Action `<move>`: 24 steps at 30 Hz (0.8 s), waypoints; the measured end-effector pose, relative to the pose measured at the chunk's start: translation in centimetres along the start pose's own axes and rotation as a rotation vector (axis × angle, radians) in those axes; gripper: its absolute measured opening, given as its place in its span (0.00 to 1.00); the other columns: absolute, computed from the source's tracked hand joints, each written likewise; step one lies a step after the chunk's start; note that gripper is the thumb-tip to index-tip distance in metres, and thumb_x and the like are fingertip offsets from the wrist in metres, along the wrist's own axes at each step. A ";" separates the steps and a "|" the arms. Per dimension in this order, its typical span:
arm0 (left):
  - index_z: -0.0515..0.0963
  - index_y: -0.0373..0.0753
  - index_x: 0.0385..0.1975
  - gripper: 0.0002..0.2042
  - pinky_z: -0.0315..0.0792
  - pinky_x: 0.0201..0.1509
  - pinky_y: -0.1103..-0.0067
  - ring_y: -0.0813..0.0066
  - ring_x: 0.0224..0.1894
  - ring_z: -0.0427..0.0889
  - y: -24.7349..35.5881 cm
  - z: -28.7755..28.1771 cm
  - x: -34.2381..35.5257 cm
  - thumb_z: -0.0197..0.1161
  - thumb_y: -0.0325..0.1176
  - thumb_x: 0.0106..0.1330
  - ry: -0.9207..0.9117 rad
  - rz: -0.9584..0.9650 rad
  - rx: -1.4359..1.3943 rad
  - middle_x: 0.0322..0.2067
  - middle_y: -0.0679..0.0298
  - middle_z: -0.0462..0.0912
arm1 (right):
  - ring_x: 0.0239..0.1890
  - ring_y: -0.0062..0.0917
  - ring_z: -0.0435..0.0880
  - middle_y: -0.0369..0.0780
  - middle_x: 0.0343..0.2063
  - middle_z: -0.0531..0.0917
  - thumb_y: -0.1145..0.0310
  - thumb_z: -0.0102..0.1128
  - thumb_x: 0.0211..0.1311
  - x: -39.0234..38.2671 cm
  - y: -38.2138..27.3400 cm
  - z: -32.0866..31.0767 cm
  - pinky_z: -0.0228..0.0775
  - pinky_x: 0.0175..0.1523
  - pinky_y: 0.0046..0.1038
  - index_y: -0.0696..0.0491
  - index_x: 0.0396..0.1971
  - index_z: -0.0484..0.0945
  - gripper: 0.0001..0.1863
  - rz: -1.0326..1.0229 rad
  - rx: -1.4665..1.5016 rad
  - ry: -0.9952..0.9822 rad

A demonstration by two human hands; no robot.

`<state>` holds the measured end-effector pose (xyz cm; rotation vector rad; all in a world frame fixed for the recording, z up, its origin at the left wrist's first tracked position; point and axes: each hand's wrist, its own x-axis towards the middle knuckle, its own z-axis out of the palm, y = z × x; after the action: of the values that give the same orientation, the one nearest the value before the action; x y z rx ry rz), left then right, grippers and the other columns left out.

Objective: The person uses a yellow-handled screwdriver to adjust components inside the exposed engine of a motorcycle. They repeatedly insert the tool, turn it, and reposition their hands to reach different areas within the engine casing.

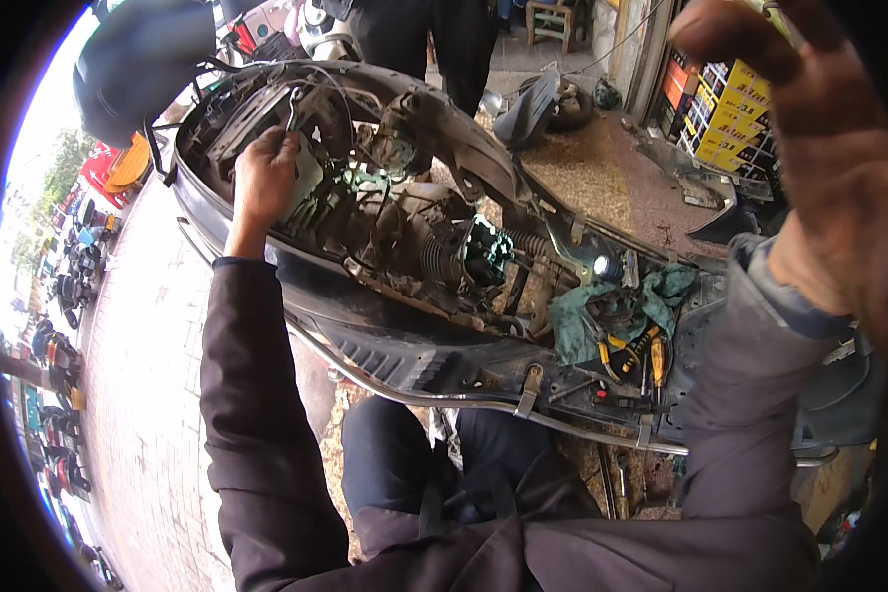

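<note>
The left hand (264, 178) is curled closed inside the stripped black scooter frame (405, 345) – perhaps gripping a wire. The right hand (809, 168) hangs open above it, holding nothing – yellow-handled pliers (651, 357) lie on a green rag (574, 326), over the gritty workshop floor (587, 173).

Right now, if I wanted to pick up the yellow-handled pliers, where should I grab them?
Probably by the yellow handles. The pliers lie on the scooter footboard by a green rag, handles toward the person, other tools close beside. Come from above. The right hand is raised, open and empty; the left hand is inside the scooter's frame.
</note>
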<state>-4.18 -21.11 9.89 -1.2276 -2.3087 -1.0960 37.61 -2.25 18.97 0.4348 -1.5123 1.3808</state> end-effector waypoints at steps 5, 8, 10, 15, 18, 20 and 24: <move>0.80 0.30 0.38 0.14 0.73 0.35 0.70 0.58 0.26 0.81 0.0 -0.2 -0.5 0.56 0.37 0.68 0.038 0.116 -0.056 0.24 0.47 0.80 | 0.55 0.37 0.78 0.50 0.58 0.73 0.61 0.69 0.53 1.3 -1.5 0.8 0.75 0.57 0.39 0.55 0.66 0.60 0.41 -0.026 -0.112 0.044; 0.77 0.31 0.32 0.08 0.73 0.34 0.70 0.64 0.24 0.79 0.9 -0.3 -0.6 0.58 0.30 0.66 0.047 0.082 -0.150 0.22 0.48 0.78 | 0.55 0.37 0.78 0.50 0.59 0.72 0.62 0.67 0.54 1.8 -1.9 1.3 0.75 0.56 0.39 0.55 0.67 0.59 0.41 -0.034 -0.168 0.098; 0.77 0.31 0.31 0.05 0.74 0.36 0.73 0.64 0.26 0.79 1.7 -0.8 -0.8 0.58 0.27 0.66 0.048 0.070 -0.113 0.23 0.48 0.79 | 0.55 0.37 0.78 0.51 0.59 0.71 0.62 0.66 0.54 2.6 -2.3 1.6 0.76 0.55 0.40 0.55 0.67 0.59 0.41 -0.017 -0.165 0.150; 0.78 0.28 0.34 0.06 0.73 0.37 0.75 0.73 0.29 0.77 1.2 0.1 0.6 0.57 0.26 0.66 0.047 0.053 -0.172 0.25 0.54 0.80 | 0.54 0.38 0.78 0.51 0.60 0.70 0.64 0.64 0.55 2.4 0.0 1.8 0.76 0.54 0.40 0.55 0.68 0.57 0.41 -0.033 -0.227 0.083; 0.76 0.30 0.31 0.11 0.67 0.29 0.75 0.77 0.23 0.70 0.3 0.2 -0.5 0.56 0.33 0.69 0.078 0.061 -0.206 0.19 0.56 0.74 | 0.54 0.38 0.78 0.51 0.60 0.69 0.64 0.63 0.56 2.1 0.6 2.0 0.77 0.53 0.40 0.55 0.69 0.56 0.41 -0.059 -0.205 0.050; 0.77 0.30 0.32 0.10 0.68 0.29 0.75 0.76 0.22 0.70 0.0 0.4 -1.0 0.57 0.32 0.69 0.082 -0.008 -0.242 0.19 0.56 0.74 | 0.54 0.38 0.78 0.52 0.60 0.69 0.65 0.62 0.56 2.8 0.6 2.4 0.77 0.52 0.40 0.55 0.69 0.55 0.41 -0.074 -0.185 0.040; 0.79 0.30 0.41 0.09 0.71 0.31 0.74 0.73 0.23 0.76 0.8 0.0 -0.8 0.57 0.30 0.68 0.140 0.160 -0.225 0.23 0.51 0.80 | 0.53 0.39 0.78 0.52 0.61 0.68 0.66 0.61 0.57 5.2 0.9 4.5 0.78 0.51 0.40 0.55 0.70 0.54 0.41 -0.098 -0.168 0.014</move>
<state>-3.02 -21.27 9.81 -1.3417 -1.9897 -1.3643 32.74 -4.18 23.47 0.3876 -1.5605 1.1690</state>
